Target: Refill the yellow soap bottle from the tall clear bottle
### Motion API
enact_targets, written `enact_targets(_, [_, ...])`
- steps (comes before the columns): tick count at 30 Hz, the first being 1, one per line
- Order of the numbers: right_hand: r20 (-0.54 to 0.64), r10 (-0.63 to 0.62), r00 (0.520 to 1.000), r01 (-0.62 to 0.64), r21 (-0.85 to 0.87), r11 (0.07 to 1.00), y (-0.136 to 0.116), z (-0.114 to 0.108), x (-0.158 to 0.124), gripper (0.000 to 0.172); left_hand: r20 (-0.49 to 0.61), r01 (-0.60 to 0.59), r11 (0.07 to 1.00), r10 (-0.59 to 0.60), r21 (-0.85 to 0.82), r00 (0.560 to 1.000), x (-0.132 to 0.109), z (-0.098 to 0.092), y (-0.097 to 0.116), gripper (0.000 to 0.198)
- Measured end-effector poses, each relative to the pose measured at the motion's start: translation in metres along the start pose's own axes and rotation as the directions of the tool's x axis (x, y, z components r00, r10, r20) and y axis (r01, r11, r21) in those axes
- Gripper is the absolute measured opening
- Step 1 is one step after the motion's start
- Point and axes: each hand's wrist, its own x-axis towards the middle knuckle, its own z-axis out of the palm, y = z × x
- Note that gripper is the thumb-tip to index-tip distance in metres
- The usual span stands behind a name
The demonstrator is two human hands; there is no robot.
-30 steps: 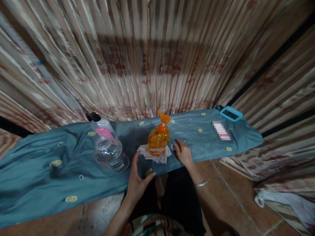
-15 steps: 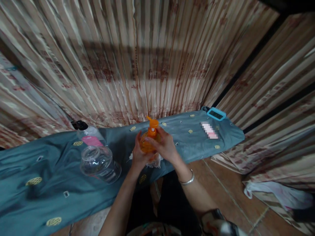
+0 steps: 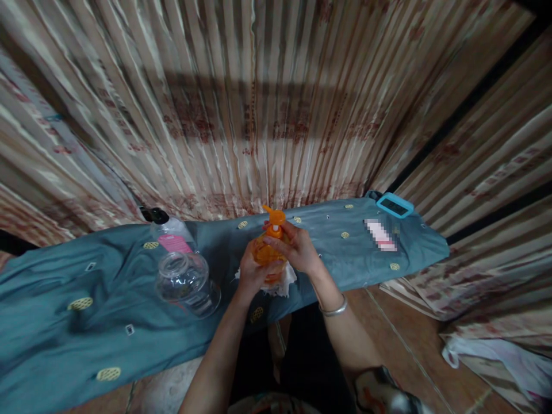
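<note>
An orange pump bottle [image 3: 269, 250] stands on a white cloth [image 3: 280, 284] on the teal-covered table [image 3: 86, 322]. My left hand [image 3: 250, 270] is wrapped round the bottle's body from the left. My right hand [image 3: 297, 248] grips it from the right, fingers up near the pump neck. Much of the bottle is hidden behind my fingers; the orange pump head [image 3: 274, 216] shows above them.
A clear glass jar [image 3: 185, 280] stands left of the bottle, with a clear bottle with black pump and pink label [image 3: 170, 237] behind it. A blue-framed device [image 3: 394, 205] lies at the table's far right. Striped curtains hang behind. Tiled floor lies below, with a white bag [image 3: 500, 362].
A second ago both hands lay on the table beside the bottle. They rose and closed round it, and have held it there since; the view shifted slightly.
</note>
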Motion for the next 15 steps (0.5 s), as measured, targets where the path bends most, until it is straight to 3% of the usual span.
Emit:
enact_targets(7, [0.095,-0.032,0.995,0.024,0.085,0.996,0.005,-0.007,0.002,0.034,0.051,0.015,1.0,-0.014,-0.019,0.999,-0.002,0.001,0.003,0.064])
enact_targets(11, [-0.081,0.005,0.997,-0.007,-0.026,1.0,-0.003,-0.003,-0.004,0.047,0.032,-0.004,1.0,0.003,0.015,0.999,-0.005,0.001,0.0,0.066])
enact_targets(15, [-0.283,-0.009,0.959,-0.057,-0.224,0.973,-0.008,0.001,-0.008,0.044,0.017,-0.033,0.999,0.033,-0.017,0.999,-0.007,0.001,-0.001,0.062])
